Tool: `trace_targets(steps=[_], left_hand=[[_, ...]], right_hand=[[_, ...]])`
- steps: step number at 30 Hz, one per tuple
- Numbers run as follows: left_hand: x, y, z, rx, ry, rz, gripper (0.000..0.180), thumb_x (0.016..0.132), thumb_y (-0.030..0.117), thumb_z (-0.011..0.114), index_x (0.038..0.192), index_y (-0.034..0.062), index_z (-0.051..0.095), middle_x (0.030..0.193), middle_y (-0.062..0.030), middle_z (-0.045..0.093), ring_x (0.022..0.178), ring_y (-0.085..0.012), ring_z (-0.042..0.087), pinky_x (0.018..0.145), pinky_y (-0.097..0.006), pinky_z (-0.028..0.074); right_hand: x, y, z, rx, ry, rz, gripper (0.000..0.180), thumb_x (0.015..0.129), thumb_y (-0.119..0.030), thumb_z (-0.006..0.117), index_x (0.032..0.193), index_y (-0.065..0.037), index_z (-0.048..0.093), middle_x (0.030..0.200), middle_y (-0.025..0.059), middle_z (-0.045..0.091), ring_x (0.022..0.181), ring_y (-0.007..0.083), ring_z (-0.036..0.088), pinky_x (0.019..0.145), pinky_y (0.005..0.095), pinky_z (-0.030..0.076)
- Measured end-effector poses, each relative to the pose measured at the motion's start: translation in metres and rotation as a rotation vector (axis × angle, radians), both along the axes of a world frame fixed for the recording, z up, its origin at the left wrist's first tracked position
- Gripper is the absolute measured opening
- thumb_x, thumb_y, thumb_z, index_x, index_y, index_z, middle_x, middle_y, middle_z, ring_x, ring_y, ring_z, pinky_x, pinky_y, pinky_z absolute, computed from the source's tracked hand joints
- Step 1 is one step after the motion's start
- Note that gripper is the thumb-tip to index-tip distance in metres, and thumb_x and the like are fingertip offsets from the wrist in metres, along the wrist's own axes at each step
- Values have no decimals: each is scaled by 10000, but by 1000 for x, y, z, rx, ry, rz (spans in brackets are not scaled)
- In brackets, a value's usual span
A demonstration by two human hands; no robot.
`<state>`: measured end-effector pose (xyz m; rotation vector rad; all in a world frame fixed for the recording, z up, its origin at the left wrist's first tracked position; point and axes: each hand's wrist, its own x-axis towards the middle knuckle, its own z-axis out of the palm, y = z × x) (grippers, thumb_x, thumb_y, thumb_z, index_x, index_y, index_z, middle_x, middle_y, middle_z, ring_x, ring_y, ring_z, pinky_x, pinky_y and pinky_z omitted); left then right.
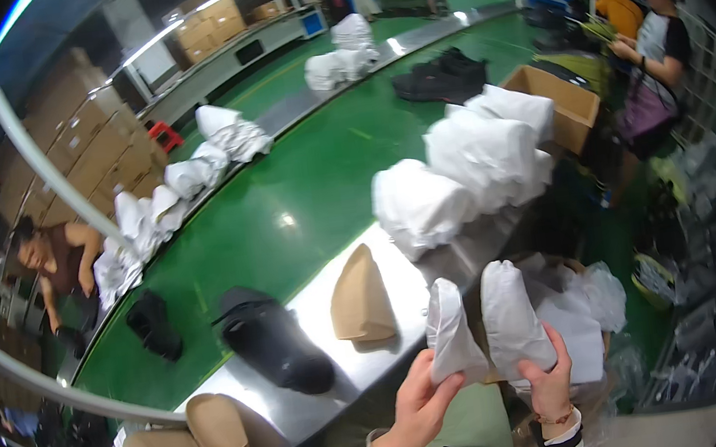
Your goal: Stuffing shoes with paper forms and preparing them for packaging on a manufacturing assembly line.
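Note:
My left hand (420, 405) grips a white paper-wrapped wad (453, 333) by its lower end, held upright. My right hand (549, 383) grips a second, larger white paper-wrapped wad (511, 316) beside it. Both are raised over the near metal edge (401, 281) of a green conveyor belt (278, 224). On that edge lie a tan cone-shaped paper insert (360, 298) and a black shoe (272, 339). Just right of my hands is a heap of crumpled white paper and clear plastic (584, 303).
Piles of white wrapped bundles (468, 170) sit on the belt's near side by an open cardboard box (562, 100); more white bundles (191, 172) line the far side. Another black shoe (154, 324) lies on the belt. People work at the far left (59, 260) and right (654, 53). Tan inserts (193, 445) lie lower left.

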<state>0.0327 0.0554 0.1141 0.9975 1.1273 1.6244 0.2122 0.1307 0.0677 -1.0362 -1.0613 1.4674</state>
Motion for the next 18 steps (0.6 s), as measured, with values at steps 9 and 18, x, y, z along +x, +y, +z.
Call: trace_targets(steps=[9,18], left_hand=[[-68,-93,26,20,-229,161,246,879,55,564,1108,-32,552,1085,-73,587,954,-123,542,837,-267,428],[-106,-118,43,234,-506,484,238,877,23,543,1110,-23,533,1066,-98,602,978,-173,574,865,-324,458]], right_hand=[[-119,25,-1,637,-848,182,608,676,-158,687,1209,6,443,1143,211,474,1030,380,495,873,400,423],[-132,-29,78,785,-824,175,774,687,-299,749,1265,44,364,1221,228,451,1094,336,481,872,405,417]])
